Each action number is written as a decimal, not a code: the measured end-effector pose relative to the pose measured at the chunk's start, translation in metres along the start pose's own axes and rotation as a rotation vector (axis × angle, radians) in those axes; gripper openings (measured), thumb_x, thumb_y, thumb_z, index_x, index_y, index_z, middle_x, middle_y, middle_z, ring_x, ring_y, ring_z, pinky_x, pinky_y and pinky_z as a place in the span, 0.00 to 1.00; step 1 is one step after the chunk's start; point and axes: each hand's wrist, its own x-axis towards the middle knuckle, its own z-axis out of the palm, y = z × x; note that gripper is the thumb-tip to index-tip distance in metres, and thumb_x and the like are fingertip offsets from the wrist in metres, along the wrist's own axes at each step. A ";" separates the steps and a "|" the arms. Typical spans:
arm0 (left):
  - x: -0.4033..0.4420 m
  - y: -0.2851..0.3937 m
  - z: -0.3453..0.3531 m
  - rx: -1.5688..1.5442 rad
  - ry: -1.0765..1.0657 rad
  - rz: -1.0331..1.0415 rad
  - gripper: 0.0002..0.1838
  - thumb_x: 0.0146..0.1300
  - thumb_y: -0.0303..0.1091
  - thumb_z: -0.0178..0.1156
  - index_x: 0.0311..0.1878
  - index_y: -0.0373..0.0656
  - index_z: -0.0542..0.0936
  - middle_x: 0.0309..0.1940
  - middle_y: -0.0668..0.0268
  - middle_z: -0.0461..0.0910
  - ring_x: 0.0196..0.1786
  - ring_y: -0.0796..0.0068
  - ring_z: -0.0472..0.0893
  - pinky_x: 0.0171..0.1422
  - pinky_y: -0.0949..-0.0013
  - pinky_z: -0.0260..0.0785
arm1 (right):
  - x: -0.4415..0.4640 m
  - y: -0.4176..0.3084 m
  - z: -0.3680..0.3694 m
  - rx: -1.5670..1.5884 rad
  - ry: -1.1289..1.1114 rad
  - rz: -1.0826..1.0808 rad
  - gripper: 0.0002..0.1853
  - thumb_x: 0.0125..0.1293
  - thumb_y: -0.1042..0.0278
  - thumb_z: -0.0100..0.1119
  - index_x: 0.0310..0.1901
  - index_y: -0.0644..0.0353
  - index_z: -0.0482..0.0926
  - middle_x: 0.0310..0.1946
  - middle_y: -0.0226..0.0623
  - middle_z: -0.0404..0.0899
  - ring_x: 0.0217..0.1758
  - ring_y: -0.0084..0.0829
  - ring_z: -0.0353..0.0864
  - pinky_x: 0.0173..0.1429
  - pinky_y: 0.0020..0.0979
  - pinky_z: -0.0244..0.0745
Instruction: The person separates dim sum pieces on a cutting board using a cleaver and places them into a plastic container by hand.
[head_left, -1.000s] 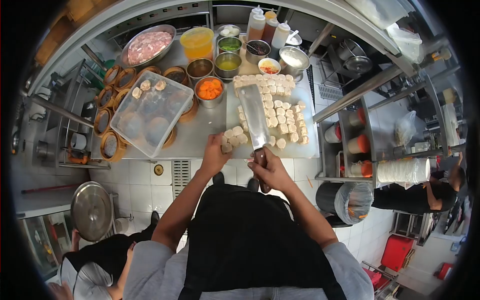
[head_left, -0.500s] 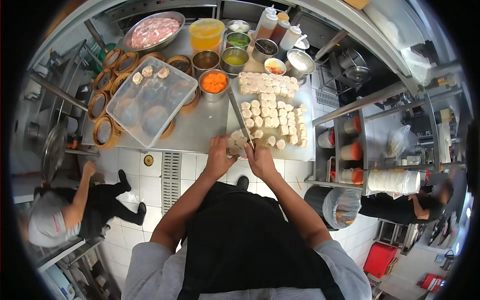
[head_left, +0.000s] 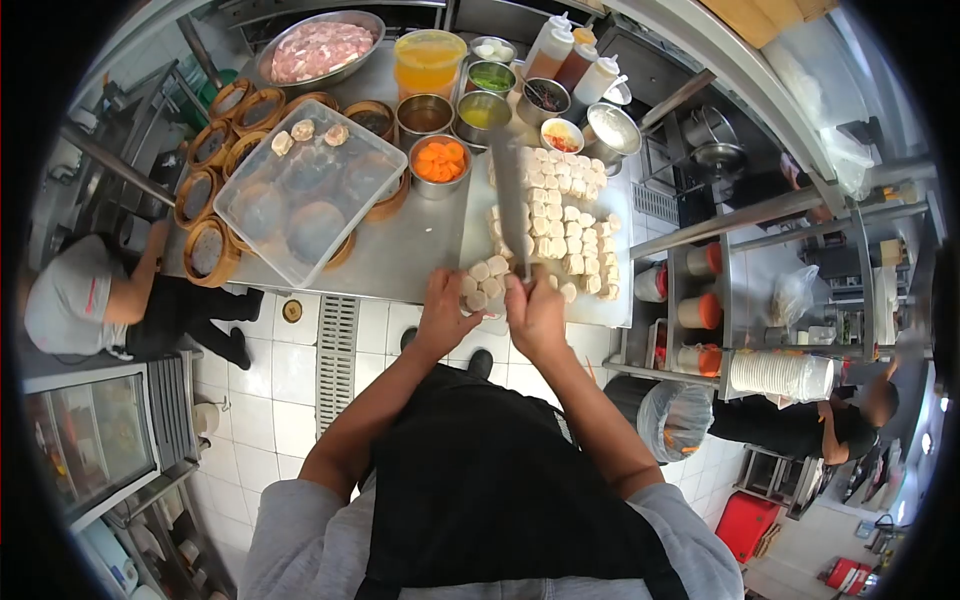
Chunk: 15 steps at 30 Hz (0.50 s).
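Cleaver (head_left: 511,195) in your right hand (head_left: 537,312); left hand (head_left: 446,312) curled around dough pieces (head_left: 481,284), near edge of board (head_left: 476,222) (likely steadying them).

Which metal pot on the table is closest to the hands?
The metal pot full of bright orange pieces, beside the clear plastic tub. The other pots stand farther back.
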 end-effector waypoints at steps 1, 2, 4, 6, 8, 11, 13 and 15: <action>0.000 -0.001 0.001 0.000 0.012 0.021 0.37 0.50 0.31 0.81 0.64 0.36 0.76 0.55 0.48 0.73 0.62 0.42 0.73 0.69 0.46 0.69 | 0.002 0.043 0.022 -0.112 -0.029 -0.076 0.17 0.81 0.62 0.62 0.54 0.72 0.76 0.31 0.60 0.85 0.34 0.64 0.86 0.39 0.53 0.79; -0.001 -0.002 0.001 0.001 0.024 0.038 0.37 0.50 0.31 0.81 0.64 0.36 0.76 0.55 0.48 0.73 0.62 0.42 0.73 0.69 0.45 0.69 | 0.004 0.084 0.045 -0.222 -0.059 -0.153 0.16 0.81 0.64 0.61 0.54 0.73 0.77 0.31 0.62 0.84 0.34 0.66 0.85 0.39 0.54 0.79; 0.001 -0.004 0.001 0.016 0.020 0.027 0.37 0.49 0.30 0.80 0.63 0.36 0.76 0.55 0.48 0.74 0.62 0.42 0.73 0.69 0.46 0.69 | 0.004 0.089 0.051 -0.207 -0.122 -0.027 0.16 0.81 0.63 0.59 0.50 0.72 0.77 0.31 0.62 0.84 0.35 0.68 0.84 0.40 0.54 0.79; -0.001 -0.001 0.000 0.003 -0.011 0.003 0.37 0.49 0.29 0.80 0.63 0.36 0.76 0.55 0.48 0.74 0.63 0.42 0.74 0.69 0.46 0.69 | 0.006 0.093 0.050 -0.125 -0.087 -0.136 0.16 0.82 0.62 0.59 0.48 0.72 0.77 0.27 0.58 0.83 0.30 0.61 0.84 0.37 0.51 0.80; 0.007 0.001 -0.006 -0.027 -0.043 -0.017 0.36 0.48 0.28 0.80 0.63 0.36 0.76 0.55 0.48 0.74 0.62 0.42 0.74 0.69 0.46 0.70 | 0.015 0.094 0.038 -0.076 -0.080 -0.125 0.17 0.83 0.60 0.58 0.46 0.71 0.76 0.24 0.52 0.83 0.25 0.53 0.84 0.33 0.47 0.79; 0.006 0.001 -0.008 -0.001 -0.050 -0.007 0.36 0.49 0.28 0.80 0.63 0.37 0.77 0.55 0.49 0.74 0.62 0.42 0.74 0.68 0.46 0.70 | 0.014 0.049 0.010 0.019 -0.100 0.042 0.18 0.82 0.59 0.60 0.50 0.73 0.78 0.30 0.61 0.85 0.35 0.62 0.87 0.40 0.53 0.79; 0.005 -0.002 -0.004 -0.040 -0.054 -0.056 0.36 0.49 0.29 0.80 0.63 0.37 0.77 0.54 0.49 0.74 0.62 0.42 0.74 0.68 0.46 0.70 | 0.014 0.016 -0.006 0.025 -0.036 -0.001 0.18 0.82 0.60 0.60 0.52 0.72 0.78 0.30 0.60 0.85 0.34 0.62 0.87 0.39 0.52 0.79; 0.002 -0.002 -0.003 -0.042 -0.061 -0.069 0.37 0.49 0.29 0.80 0.64 0.37 0.77 0.54 0.49 0.74 0.61 0.43 0.75 0.68 0.47 0.71 | 0.011 -0.015 -0.017 0.086 -0.009 0.015 0.19 0.81 0.59 0.61 0.55 0.72 0.77 0.30 0.59 0.85 0.35 0.62 0.87 0.40 0.52 0.79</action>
